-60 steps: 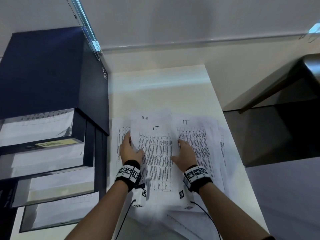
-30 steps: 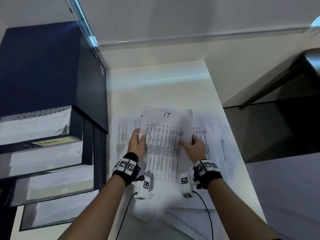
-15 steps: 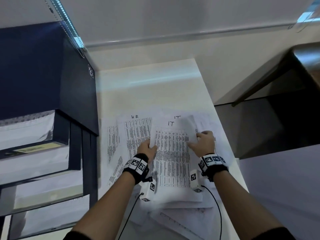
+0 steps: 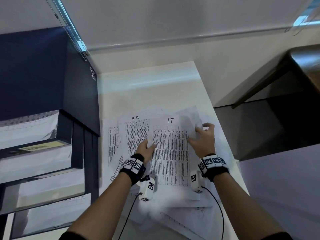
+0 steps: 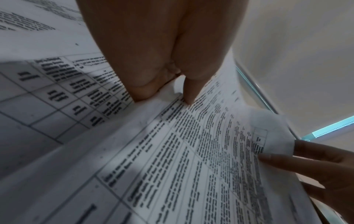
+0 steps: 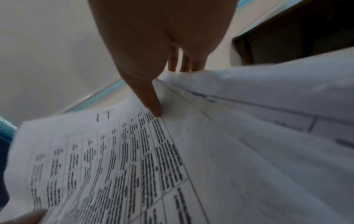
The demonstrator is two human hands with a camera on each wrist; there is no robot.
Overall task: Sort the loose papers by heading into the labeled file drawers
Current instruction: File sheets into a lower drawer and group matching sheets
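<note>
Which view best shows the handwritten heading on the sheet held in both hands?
The head view: "IT" heading reads upright and sharp atop the sheet. The right wrist view shows it small, sideways and blurred. The left wrist view shows only the table print.

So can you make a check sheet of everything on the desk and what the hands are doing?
Surface: white tabletop, far half bare.
Job's things: white printed sheet headed IT on top of the pile; sheet headed HR beside it; dark blue file drawer cabinet, drawers pulled out with papers inside.
Clutter: more loose sheets underneath.
Hands: left hand pinches the IT sheet's left edge; right hand grips its right edge.
Cables: black wrist-camera cables.
Surroundings: pale wall, dark furniture.
</note>
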